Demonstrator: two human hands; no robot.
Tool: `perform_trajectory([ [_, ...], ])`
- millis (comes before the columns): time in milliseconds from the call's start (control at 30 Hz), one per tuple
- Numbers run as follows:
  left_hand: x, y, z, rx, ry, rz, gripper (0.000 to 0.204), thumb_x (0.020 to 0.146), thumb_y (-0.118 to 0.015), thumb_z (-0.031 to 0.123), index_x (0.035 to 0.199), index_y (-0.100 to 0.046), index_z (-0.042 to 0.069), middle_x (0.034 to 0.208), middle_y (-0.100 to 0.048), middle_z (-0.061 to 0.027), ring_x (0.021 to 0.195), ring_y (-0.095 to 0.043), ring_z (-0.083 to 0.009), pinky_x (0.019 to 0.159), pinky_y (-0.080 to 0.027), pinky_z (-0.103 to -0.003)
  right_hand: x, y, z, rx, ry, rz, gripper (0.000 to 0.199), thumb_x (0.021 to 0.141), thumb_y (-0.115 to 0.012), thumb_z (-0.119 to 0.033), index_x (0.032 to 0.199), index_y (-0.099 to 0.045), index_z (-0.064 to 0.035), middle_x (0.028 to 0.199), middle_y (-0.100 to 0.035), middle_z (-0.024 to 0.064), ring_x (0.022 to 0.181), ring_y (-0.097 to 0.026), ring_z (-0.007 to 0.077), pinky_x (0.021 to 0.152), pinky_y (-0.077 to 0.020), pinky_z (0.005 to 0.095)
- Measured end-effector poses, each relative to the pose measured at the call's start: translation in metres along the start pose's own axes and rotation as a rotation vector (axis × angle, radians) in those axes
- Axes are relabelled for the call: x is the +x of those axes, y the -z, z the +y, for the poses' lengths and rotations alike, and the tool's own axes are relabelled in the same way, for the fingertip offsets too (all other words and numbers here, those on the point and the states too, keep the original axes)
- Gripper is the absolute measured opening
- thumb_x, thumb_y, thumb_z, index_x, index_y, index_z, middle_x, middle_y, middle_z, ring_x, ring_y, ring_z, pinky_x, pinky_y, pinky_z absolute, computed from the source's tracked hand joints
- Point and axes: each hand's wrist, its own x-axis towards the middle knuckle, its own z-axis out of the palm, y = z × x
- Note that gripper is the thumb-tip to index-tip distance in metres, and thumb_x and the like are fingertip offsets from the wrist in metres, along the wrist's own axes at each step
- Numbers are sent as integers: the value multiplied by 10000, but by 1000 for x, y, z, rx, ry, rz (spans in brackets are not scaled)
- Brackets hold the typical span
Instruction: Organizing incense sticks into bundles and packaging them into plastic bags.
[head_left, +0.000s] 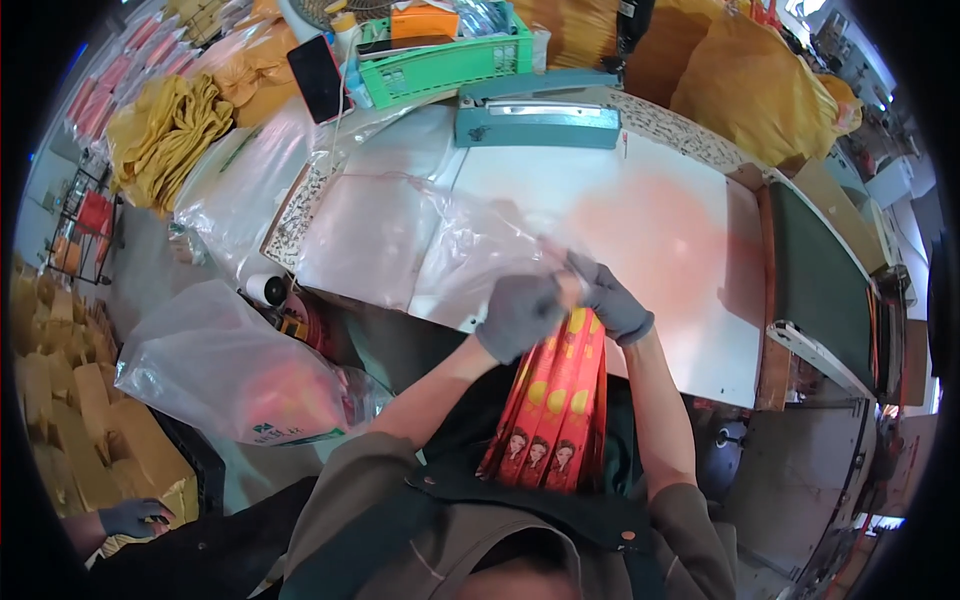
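Both my hands wear grey gloves and meet above the near edge of the white worktable [725,340]. My left hand [520,318] is closed, its fingers curled at the end of a transparent plastic bag [475,235]. Close beside it, my right hand [612,302] pinches at the same gathered plastic; the fingertips are slightly blurred. The bag lies loosely to the far left across the table. Directly below my hands, a bundle of long red printed packets [550,410] with yellow circles slopes down against my lap. Its upper end is partly covered by my fingers.
A teal bag sealer [540,125] stands at the table's back, near a green crate [450,70] and a phone [318,80]. A dark green belt [820,280] borders the right. At left hangs a plastic bag with red contents [290,395]. Another person's gloved hand [132,518] shows lower left.
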Motion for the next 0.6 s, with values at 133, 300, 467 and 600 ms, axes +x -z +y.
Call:
perform_trajectory([
  [133, -27, 9, 10, -114, 133, -56, 288, 744, -709, 280, 629, -543, 76, 543, -488, -100, 468, -504, -266, 451, -391, -339, -22, -33, 21, 403, 130, 389, 949, 754, -697, -288, 1448, -82, -86, 1252, -500, 141, 1100, -526, 235, 929, -444, 346],
  [300, -100, 37, 43, -208, 184, -894, 333, 754, -675, 402, 668, -564, 100, 603, -549, -101, 585, -570, -291, 524, -427, -366, -144, -72, 120, -218, 53, 360, 806, 825, -633, -349, 1407, -190, -12, 1371, -359, 109, 1261, -339, 195, 1037, -279, 323],
  [467, -85, 52, 37, -880, 723, -809, 185, 830, -640, 223, 764, -605, 54, 713, -638, -67, 659, -612, -143, 592, -483, -276, -150, -82, 69, -200, 57, 371, 593, 932, -484, -286, 1385, -239, 8, 1379, -341, 107, 1272, -316, 188, 1061, -234, 328],
  [600, 64, 94, 44, -716, 468, -637, 169, 845, -605, 179, 893, -564, 22, 740, -608, -50, 682, -576, -106, 637, -489, -267, -142, -29, -64, -1453, 219, 372, 390, 865, -484, -150, 1232, -447, -21, 774, -613, 160, 656, -591, 364, 599, -488, 412],
])
